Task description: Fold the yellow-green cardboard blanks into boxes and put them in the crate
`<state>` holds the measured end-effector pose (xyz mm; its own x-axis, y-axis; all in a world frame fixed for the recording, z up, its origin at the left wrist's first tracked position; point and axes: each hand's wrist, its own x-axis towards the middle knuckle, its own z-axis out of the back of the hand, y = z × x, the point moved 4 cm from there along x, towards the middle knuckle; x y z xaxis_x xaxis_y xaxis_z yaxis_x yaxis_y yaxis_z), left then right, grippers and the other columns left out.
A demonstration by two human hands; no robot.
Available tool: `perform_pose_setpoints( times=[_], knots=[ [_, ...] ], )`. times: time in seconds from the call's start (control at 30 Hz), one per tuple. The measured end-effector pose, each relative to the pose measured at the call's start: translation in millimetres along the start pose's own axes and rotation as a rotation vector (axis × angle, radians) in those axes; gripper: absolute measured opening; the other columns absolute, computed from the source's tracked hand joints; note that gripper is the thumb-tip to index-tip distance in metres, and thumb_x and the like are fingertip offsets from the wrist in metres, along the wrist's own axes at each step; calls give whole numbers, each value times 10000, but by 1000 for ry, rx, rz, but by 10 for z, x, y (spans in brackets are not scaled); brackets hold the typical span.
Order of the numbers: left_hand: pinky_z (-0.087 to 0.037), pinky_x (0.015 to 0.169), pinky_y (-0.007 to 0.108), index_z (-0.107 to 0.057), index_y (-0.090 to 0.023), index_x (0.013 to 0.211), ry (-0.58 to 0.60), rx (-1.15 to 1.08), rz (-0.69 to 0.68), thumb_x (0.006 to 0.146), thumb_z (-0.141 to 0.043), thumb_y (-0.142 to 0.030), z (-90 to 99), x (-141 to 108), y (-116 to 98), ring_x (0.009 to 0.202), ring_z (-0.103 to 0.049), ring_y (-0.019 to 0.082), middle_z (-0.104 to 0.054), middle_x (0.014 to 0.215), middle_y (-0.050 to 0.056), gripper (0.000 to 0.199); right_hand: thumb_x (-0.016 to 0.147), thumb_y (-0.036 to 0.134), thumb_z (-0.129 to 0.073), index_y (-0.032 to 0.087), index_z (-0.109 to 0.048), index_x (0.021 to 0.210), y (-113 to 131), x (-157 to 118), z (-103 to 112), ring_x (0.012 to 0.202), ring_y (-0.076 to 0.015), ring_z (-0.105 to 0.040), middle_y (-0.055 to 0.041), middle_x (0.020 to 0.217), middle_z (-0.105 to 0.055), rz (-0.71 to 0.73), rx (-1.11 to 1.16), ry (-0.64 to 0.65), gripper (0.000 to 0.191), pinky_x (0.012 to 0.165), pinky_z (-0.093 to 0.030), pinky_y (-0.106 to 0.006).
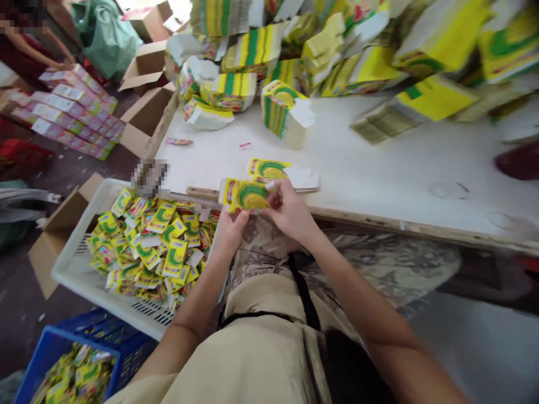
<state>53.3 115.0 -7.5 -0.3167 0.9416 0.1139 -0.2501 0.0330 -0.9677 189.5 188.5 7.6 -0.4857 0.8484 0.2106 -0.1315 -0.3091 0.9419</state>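
Note:
A small yellow and green box (pixel 248 195) is held between my two hands, just over the front edge of the white table (pixel 357 168). My left hand (pixel 232 229) grips its lower left side with thumb and fingers. At its right end, my right hand (pixel 288 209) pinches it. Right behind it, partly covered, a flat yellow and white carton (pixel 301 177) lies on the table. To the left of my left hand stands a white plastic basket (pixel 71 264), filled with small yellow boxes (pixel 174 257).
Bundles of flat yellow cartons (pixel 248 53) are piled along the table's back. Below the white basket is a blue crate (pixel 120 365) of similar boxes. Open cardboard boxes (pixel 145 115), stacked pink boxes (pixel 76 109) and another person's arm (pixel 31 50) are at the left.

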Motion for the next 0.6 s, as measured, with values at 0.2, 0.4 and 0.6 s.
perform_pose_setpoints(
  times=[0.2,0.4,0.6],
  knots=[
    [-501,675,305,-459,-227,870,-418,-508,2,883,-302,-768,51,106,-239,648,-535,139,-447,701,-9,563,797,358,-735,241,-470,1149,127,-417,-535,911,-176,-605,-32,998,-604,-58,399,175,456,794,-513,-301],
    [-456,660,236,-557,-201,932,-359,-542,33,667,-769,-649,187,-95,-91,686,-530,107,-569,802,-18,562,797,339,-720,231,-566,1110,1,-413,-573,753,-154,-591,8,847,-633,-132,333,120,365,714,-495,-290],
    [-520,791,316,-683,-166,868,-238,-358,95,762,-745,-534,424,-269,49,787,-646,176,-695,823,37,389,857,293,-650,210,-687,894,-49,-407,-289,696,-161,-632,-6,812,-713,-36,162,72,98,641,-501,-282]
  ],
)
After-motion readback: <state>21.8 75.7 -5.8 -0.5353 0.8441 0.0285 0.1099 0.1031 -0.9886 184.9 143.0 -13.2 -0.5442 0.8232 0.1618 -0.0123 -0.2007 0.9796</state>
